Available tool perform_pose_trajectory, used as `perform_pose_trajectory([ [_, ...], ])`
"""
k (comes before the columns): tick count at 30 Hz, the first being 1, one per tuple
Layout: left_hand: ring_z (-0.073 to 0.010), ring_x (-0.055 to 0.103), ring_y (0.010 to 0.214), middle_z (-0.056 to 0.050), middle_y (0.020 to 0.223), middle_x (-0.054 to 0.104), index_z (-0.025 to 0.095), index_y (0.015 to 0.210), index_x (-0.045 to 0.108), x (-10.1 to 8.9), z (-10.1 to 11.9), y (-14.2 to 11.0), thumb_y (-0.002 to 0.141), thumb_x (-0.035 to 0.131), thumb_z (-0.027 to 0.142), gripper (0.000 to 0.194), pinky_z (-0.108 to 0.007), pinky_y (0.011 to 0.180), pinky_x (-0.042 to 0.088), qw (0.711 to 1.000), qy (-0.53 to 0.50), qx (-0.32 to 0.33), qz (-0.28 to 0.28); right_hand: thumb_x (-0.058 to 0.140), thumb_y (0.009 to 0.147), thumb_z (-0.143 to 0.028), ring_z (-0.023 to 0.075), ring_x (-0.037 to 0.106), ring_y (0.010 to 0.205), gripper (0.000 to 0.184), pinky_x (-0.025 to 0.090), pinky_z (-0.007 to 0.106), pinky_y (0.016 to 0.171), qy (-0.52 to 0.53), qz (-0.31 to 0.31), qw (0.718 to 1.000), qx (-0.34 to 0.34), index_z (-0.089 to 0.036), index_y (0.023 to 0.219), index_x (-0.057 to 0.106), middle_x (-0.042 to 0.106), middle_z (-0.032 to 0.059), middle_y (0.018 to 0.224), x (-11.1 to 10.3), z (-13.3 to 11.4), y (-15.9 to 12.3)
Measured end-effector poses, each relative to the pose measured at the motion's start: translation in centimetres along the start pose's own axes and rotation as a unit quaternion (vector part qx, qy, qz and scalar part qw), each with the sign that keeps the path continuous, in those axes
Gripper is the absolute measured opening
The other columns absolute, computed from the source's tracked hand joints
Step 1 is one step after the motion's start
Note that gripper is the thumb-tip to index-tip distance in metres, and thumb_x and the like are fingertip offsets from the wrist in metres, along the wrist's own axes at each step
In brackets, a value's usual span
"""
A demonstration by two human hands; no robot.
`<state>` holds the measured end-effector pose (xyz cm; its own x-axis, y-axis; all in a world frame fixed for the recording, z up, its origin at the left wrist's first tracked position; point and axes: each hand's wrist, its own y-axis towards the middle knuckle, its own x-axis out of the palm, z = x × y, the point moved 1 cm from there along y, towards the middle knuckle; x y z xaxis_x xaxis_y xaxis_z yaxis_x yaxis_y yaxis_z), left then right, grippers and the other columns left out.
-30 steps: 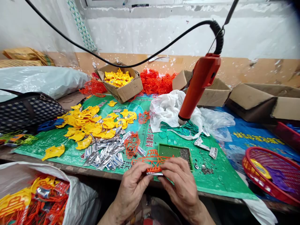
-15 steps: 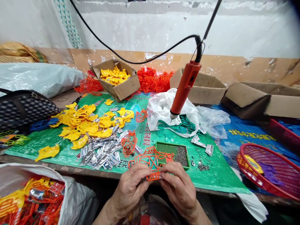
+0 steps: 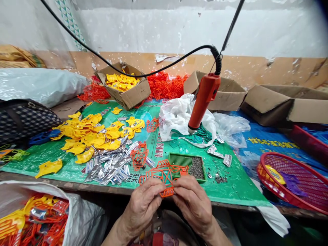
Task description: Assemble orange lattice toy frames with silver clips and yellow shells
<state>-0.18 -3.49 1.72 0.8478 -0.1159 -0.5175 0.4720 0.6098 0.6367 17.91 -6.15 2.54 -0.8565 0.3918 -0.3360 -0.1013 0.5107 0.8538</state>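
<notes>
At the table's front edge, my left hand (image 3: 145,202) and my right hand (image 3: 192,201) pinch an orange openwork plastic frame (image 3: 166,178) between thumbs and fingers. Its lower end sits between the two sets of fingertips, with the lattice facing me. Just beyond it lies a green mesh-bottomed tray (image 3: 179,160) with small dark screws (image 3: 196,167) at its right side. To the left, another orange frame (image 3: 139,155) rests beside a heap of shiny silver pieces (image 3: 110,167). A red electric screwdriver (image 3: 204,100) hangs above the table, apart from my hands.
Yellow plastic parts (image 3: 89,135) are heaped at left, and more fill a cardboard box (image 3: 135,95). A white bag (image 3: 179,111) lies behind the tray. At right stands a red basket (image 3: 261,172). Below left, an open sack (image 3: 82,208) holds orange and yellow pieces.
The frame in my hands has tipped so its lattice faces me; the silver strip earlier seen at its lower edge is no longer visible. The screwdriver has swung, and the view has shifted slightly.
</notes>
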Motion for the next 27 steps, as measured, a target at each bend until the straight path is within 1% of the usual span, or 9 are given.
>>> perform_pose_trajectory([
  [4, -0.0118, 0.066, 0.088, -0.006, 0.095, 0.066, 0.016, 0.109, 0.061, 0.1, -0.1, 0.0, 0.088, 0.051, 0.000, 0.028, -0.017, 0.081, 0.053, 1.000, 0.004, 0.003, -0.004, 0.061, 0.086, -0.003, 0.0168, 0.064, 0.082, 0.016, 0.057, 0.033, 0.073, 0.003, 0.007, 1.000, -0.005, -0.013, 0.098, 0.064, 0.069, 0.0090, 0.088, 0.2, 0.1, -0.4],
  [8, -0.0132, 0.066, 0.089, -0.007, 0.096, 0.066, 0.017, 0.111, 0.061, 0.2, -0.3, -0.2, 0.088, 0.052, -0.001, 0.030, -0.019, 0.080, 0.055, 1.000, -0.005, 0.001, -0.018, 0.062, 0.085, -0.004, 0.0177, 0.063, 0.091, 0.022, 0.056, 0.033, 0.080, -0.011, 0.016, 1.000, 0.018, -0.013, 0.105, 0.062, 0.065, 0.0104, 0.097, 0.3, 0.4, -1.0],
  [12, -0.0142, 0.065, 0.091, -0.007, 0.097, 0.066, 0.017, 0.115, 0.059, 0.3, -0.5, -0.5, 0.088, 0.051, -0.001, 0.033, -0.021, 0.079, 0.055, 0.999, -0.009, 0.004, -0.033, 0.061, 0.086, -0.005, 0.0187, 0.061, 0.097, 0.023, 0.055, 0.033, 0.084, -0.027, 0.009, 0.999, 0.026, -0.012, 0.107, 0.062, 0.061, 0.0119, 0.102, 0.2, 0.5, -1.6],
  [16, -0.0142, 0.065, 0.091, -0.008, 0.097, 0.066, 0.016, 0.115, 0.059, 0.3, -0.4, -0.5, 0.088, 0.052, -0.001, 0.032, -0.021, 0.079, 0.055, 0.999, 0.000, 0.009, -0.034, 0.060, 0.087, -0.006, 0.0189, 0.060, 0.095, 0.019, 0.055, 0.033, 0.081, -0.023, -0.005, 0.999, 0.022, -0.012, 0.104, 0.062, 0.061, 0.0119, 0.100, 0.1, 0.6, -1.5],
  [21, -0.0139, 0.066, 0.089, -0.007, 0.096, 0.067, 0.016, 0.112, 0.060, 0.0, -0.2, 0.1, 0.089, 0.050, 0.000, 0.029, -0.021, 0.078, 0.056, 0.999, 0.011, 0.013, -0.039, 0.058, 0.089, -0.009, 0.0196, 0.061, 0.091, 0.021, 0.056, 0.035, 0.076, -0.031, -0.034, 0.999, 0.008, -0.012, 0.109, 0.062, 0.064, 0.0119, 0.096, 0.1, 0.9, -1.1],
  [23, -0.0141, 0.067, 0.089, -0.007, 0.096, 0.067, 0.017, 0.111, 0.061, 0.0, -0.2, 0.2, 0.090, 0.049, 0.001, 0.029, -0.021, 0.078, 0.057, 0.999, 0.017, 0.013, -0.042, 0.058, 0.089, -0.010, 0.0193, 0.061, 0.088, 0.019, 0.056, 0.036, 0.075, -0.034, -0.039, 0.999, 0.007, -0.013, 0.107, 0.063, 0.066, 0.0110, 0.094, 0.2, 1.0, -0.9],
  [25, -0.0147, 0.067, 0.091, -0.007, 0.097, 0.067, 0.018, 0.114, 0.060, 0.0, 0.0, 0.2, 0.090, 0.049, 0.002, 0.031, -0.022, 0.079, 0.057, 0.999, 0.034, 0.012, -0.030, 0.059, 0.089, -0.010, 0.0190, 0.061, 0.086, 0.017, 0.056, 0.035, 0.074, -0.037, -0.036, 0.999, 0.006, -0.013, 0.105, 0.064, 0.066, 0.0102, 0.091, 0.2, 1.1, -0.9],
  [27, -0.0161, 0.067, 0.096, -0.008, 0.102, 0.067, 0.018, 0.120, 0.057, 0.1, 0.2, 0.0, 0.090, 0.048, 0.003, 0.035, -0.024, 0.083, 0.058, 0.998, 0.068, 0.006, -0.006, 0.058, 0.089, -0.009, 0.0193, 0.061, 0.086, 0.016, 0.056, 0.035, 0.074, -0.049, -0.028, 0.998, 0.005, -0.012, 0.103, 0.065, 0.067, 0.0107, 0.091, 0.1, 1.0, -1.0],
])
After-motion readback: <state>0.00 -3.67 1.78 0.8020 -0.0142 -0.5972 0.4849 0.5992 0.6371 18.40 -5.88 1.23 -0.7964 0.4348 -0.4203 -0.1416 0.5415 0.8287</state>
